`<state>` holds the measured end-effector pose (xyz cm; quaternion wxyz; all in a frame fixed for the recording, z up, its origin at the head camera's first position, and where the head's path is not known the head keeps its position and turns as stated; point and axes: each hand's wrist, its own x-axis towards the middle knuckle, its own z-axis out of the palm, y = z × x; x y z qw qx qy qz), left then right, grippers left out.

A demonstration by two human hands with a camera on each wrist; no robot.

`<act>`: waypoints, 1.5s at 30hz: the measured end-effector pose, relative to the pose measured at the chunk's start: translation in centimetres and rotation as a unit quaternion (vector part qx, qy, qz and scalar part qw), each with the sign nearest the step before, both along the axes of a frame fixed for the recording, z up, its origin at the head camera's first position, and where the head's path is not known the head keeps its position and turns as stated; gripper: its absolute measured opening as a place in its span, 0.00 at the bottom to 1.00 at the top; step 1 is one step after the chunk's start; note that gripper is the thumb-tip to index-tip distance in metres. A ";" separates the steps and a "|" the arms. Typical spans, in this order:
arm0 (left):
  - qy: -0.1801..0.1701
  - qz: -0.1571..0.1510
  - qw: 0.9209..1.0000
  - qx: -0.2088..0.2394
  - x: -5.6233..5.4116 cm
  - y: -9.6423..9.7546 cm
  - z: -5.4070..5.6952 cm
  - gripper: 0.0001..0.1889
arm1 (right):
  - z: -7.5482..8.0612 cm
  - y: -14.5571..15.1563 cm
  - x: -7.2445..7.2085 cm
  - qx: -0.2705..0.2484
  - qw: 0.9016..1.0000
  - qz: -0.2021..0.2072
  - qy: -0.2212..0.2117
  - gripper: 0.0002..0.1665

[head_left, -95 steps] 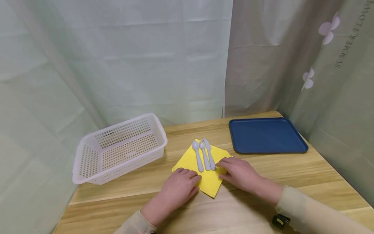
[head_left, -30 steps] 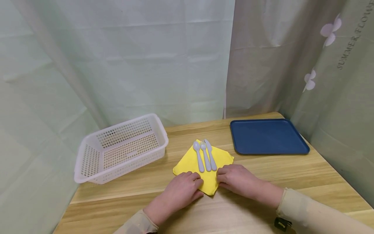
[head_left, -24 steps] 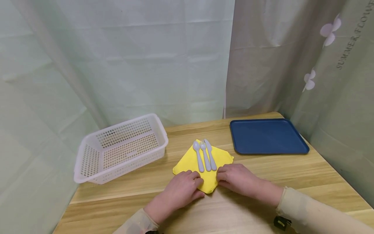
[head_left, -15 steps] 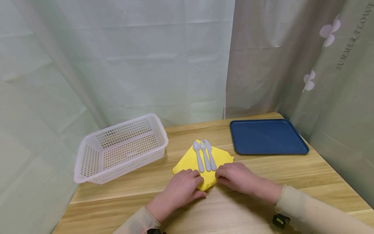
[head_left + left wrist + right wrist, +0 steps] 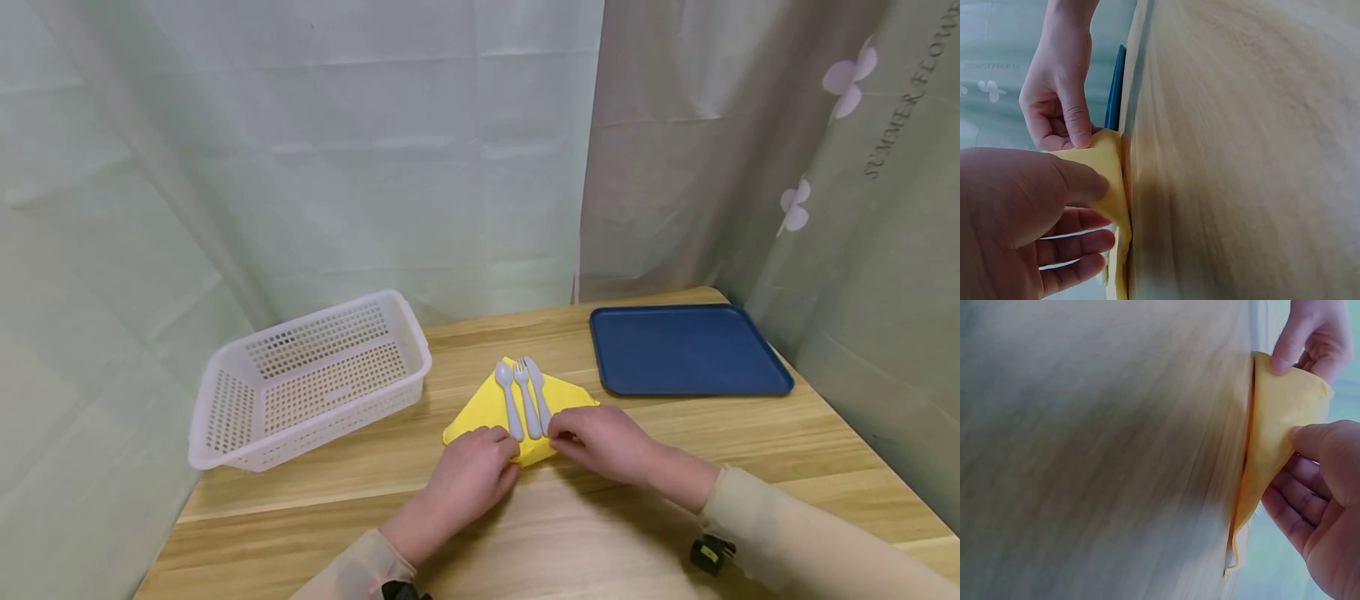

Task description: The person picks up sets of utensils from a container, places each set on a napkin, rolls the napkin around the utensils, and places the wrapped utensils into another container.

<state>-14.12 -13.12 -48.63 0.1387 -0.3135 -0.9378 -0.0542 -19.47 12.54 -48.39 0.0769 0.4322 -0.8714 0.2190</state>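
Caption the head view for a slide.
Left hand and right hand grip the near side of a yellow cloth bearing spoon, fork and knife, between basket and tray.

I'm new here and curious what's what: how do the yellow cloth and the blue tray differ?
The yellow cloth bears a spoon, fork and knife; the blue tray, nothing. The left hand and right hand pinch the cloth, not the tray. Both lie on the table.

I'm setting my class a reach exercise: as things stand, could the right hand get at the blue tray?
Probably yes: only bare tabletop seems to lie between the right hand and the blue tray, though that hand would first need to release the yellow cloth it pinches.
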 end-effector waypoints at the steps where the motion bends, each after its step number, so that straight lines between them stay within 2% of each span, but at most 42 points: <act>1: -0.001 0.005 1.000 0.009 -0.1 0.0 0.0 0.09 | 0.1 -0.1 0.0 -0.001 1.000 -0.004 -0.004 0.07; 5: -0.011 0.021 0.999 0.034 -0.5 0.0 0.1 0.07 | 0.3 -0.2 0.0 -0.004 1.000 -0.024 -0.019 0.05; 9: -0.036 0.040 0.997 0.049 -1.1 0.0 0.2 0.08 | 0.4 -0.2 -0.2 -0.015 0.998 -0.046 -0.047 0.03; 13: -0.068 0.066 0.994 0.055 -1.6 0.1 0.4 0.11 | 0.4 0.0 -0.6 -0.014 0.996 -0.055 -0.074 0.11; 17: -0.089 0.086 0.990 0.062 -2.2 0.2 0.6 0.10 | 0.4 -0.1 -1.0 0.006 0.996 -0.052 -0.073 0.14; 24: -0.092 0.099 0.988 0.071 -3.4 0.4 0.6 0.08 | 0.6 -1.2 -1.9 0.011 0.994 -0.076 -0.082 0.21; 28: -0.092 0.105 0.988 0.069 -3.9 0.4 0.5 0.08 | 0.7 -1.5 -2.3 0.007 0.991 -0.095 -0.092 0.21; 35: -0.089 0.115 0.987 0.065 -4.8 0.4 0.2 0.08 | 0.8 -1.7 -3.0 -0.004 0.986 -0.121 -0.113 0.19; 41: -0.085 0.119 0.987 0.066 -5.4 0.5 0.1 0.08 | 0.6 -2.0 -3.3 -0.002 0.983 -0.141 -0.118 0.23; 45: -0.085 0.124 0.987 0.053 -5.9 0.6 -0.1 0.07 | 0.5 -2.1 -3.5 0.000 0.981 -0.154 -0.121 0.17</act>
